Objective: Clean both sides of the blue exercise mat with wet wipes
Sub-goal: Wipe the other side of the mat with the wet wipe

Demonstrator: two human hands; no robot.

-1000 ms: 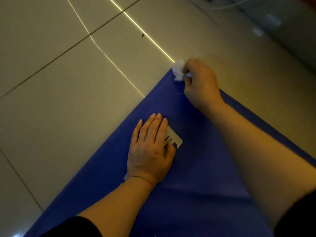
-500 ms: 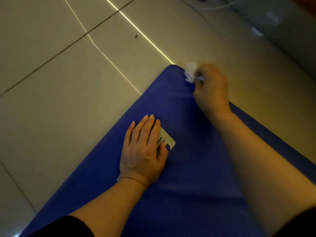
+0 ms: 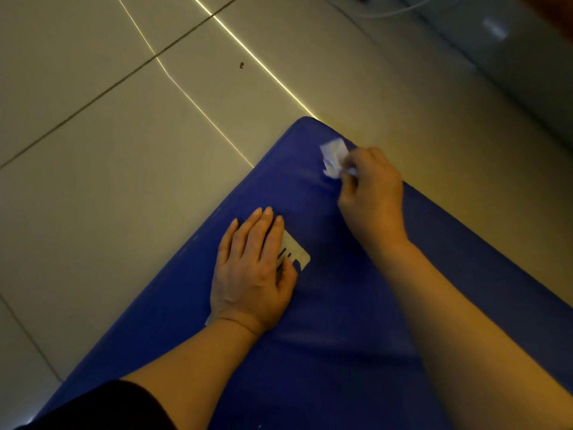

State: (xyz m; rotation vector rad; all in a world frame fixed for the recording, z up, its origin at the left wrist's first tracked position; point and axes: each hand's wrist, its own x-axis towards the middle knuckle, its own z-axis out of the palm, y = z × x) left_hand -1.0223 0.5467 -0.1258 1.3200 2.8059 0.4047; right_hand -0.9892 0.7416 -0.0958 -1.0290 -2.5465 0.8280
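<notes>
Blue exercise mat (image 3: 335, 321) lies flat on the tiled floor (image 3: 108, 150), running from the bottom of the view up to a rounded far corner near the middle. Pale tiles surround it, crossed by dark grout lines and two thin bright streaks of reflected light, with a small dark speck (image 3: 241, 65) on one tile beyond the mat's corner. A white cable (image 3: 387, 13) curves across the floor at the top edge, beside a grey surface in the upper right that is too dim to identify.

Both bare forearms reach in from below, a dark sleeve (image 3: 102, 408) showing at the lower left. Left hand (image 3: 252, 274) rests palm down on the mat near its left edge, fingers straight and close together, its grip holding nothing; it covers most of a white label (image 3: 296, 254) with dark bars, one corner of which shows beside the thumb.

Right hand (image 3: 370, 193) sits further up the mat, just short of the far corner, fingers curled and its grip pinching a crumpled white wet wipe (image 3: 333, 159). The wipe sticks out past the fingertips and touches the mat surface near the right edge.
</notes>
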